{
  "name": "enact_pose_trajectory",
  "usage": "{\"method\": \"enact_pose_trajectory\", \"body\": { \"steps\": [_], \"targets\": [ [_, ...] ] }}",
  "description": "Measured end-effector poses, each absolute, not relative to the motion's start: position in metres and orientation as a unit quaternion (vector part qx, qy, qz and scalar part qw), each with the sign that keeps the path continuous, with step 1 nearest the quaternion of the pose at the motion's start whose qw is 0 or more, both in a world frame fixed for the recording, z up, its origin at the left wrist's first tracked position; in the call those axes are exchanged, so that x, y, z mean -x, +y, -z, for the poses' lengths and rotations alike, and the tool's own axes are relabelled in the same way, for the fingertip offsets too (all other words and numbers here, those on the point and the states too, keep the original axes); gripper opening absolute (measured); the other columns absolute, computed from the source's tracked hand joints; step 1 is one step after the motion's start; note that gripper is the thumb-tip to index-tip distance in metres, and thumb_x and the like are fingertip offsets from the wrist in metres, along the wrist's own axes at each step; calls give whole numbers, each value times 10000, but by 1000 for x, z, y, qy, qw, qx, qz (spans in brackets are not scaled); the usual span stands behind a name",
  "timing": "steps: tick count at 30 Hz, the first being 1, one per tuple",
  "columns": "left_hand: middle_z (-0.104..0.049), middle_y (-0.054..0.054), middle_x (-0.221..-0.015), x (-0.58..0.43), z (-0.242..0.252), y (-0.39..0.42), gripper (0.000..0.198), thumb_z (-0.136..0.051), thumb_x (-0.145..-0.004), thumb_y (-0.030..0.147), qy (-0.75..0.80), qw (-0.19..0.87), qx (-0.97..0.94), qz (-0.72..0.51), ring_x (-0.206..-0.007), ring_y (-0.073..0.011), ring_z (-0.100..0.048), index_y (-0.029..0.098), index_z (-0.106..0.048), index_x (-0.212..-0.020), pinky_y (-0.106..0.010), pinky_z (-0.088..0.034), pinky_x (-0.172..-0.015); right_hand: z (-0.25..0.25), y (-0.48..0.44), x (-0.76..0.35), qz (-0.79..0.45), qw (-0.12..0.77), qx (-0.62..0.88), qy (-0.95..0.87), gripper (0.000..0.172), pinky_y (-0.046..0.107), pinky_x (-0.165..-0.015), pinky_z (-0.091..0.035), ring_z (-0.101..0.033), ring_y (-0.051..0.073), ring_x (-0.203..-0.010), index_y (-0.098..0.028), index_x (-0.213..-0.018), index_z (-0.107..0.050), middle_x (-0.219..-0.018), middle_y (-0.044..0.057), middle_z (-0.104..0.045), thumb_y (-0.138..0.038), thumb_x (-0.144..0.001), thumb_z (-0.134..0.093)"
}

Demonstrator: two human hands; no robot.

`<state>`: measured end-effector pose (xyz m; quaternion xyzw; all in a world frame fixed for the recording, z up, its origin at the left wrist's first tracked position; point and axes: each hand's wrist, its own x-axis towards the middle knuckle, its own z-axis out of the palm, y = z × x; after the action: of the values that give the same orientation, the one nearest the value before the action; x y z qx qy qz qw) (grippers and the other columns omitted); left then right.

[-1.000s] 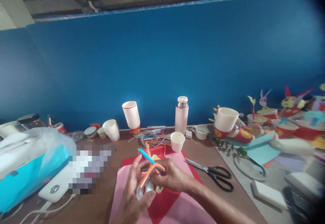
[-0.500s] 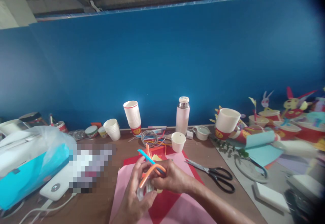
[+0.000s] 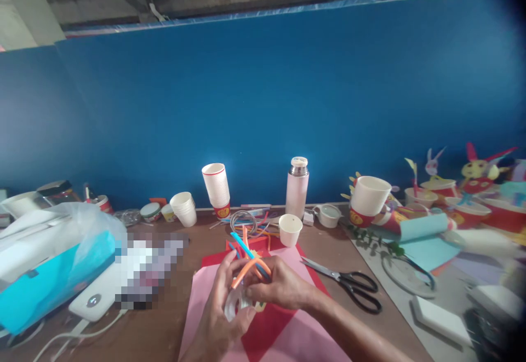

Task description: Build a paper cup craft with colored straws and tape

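Cradled clear tape roll [image 3: 235, 303] in left hand [image 3: 219, 326]; pinched bent orange and blue strips [image 3: 250, 266] between right hand [image 3: 284, 291] fingers, preventing splaying.

I can read no words or numbers anywhere on the surface before me. The red-and-yellow emblems on the stacked paper cups [image 3: 216, 189] and on the tilted paper cup [image 3: 367, 197] are too small and blurred to make out.
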<state>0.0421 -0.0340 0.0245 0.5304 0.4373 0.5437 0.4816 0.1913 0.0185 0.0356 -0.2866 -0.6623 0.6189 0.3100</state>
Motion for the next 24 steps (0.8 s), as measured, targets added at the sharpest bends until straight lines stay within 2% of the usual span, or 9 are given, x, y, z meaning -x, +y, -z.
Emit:
{"method": "enact_pose_trajectory", "body": {
  "steps": [6,9,12,16,19,24],
  "targets": [
    [-580,-102,-1183,-42,-21,-34,739,-620,-674,301,448,465,-548,-532,-1048,-290,-570,237,-316,-1344,-370,-494,-832,-35,17,-187,-585,327,308,-675,57,186,-514,-433,-542,92,-540,-156,-704,-588,-619,-37,-583,-146,-673,-542],
    [-570,-104,-1198,-42,-20,-34,701,-625,-664,280,468,445,-554,-526,-1073,-298,-551,236,-363,-1313,-378,-494,-836,-31,18,-184,-556,347,330,-679,137,175,-501,-417,-530,84,-525,-158,-671,-589,-599,-49,-577,-76,-643,-483],
    [-525,-129,-1252,-41,-19,-32,615,-627,-668,298,458,432,-566,-532,-1099,-317,-531,213,-440,-1248,-384,-492,-842,-29,20,-183,-556,357,332,-673,163,183,-531,-425,-529,86,-543,-152,-678,-615,-606,-43,-581,-77,-655,-472],
    [-521,-117,-1255,-41,-22,-31,674,-623,-677,316,424,456,-552,-555,-1115,-299,-525,231,-362,-1294,-370,-483,-859,-33,21,-188,-596,343,292,-664,115,200,-583,-448,-546,96,-595,-148,-753,-646,-666,-19,-602,-158,-703,-543],
    [-551,-95,-1219,-42,-24,-32,731,-622,-669,268,429,473,-538,-551,-1073,-277,-557,257,-305,-1327,-353,-490,-842,-35,20,-190,-613,324,281,-664,129,201,-558,-450,-547,96,-583,-154,-804,-642,-674,-19,-604,-199,-692,-597],
    [-557,-96,-1215,-42,-21,-34,698,-596,-668,230,449,457,-546,-540,-1059,-270,-564,239,-337,-1316,-337,-496,-834,-30,18,-186,-588,335,307,-669,110,180,-512,-432,-540,84,-530,-150,-733,-618,-622,-37,-589,-115,-672,-533]
  ]
}}
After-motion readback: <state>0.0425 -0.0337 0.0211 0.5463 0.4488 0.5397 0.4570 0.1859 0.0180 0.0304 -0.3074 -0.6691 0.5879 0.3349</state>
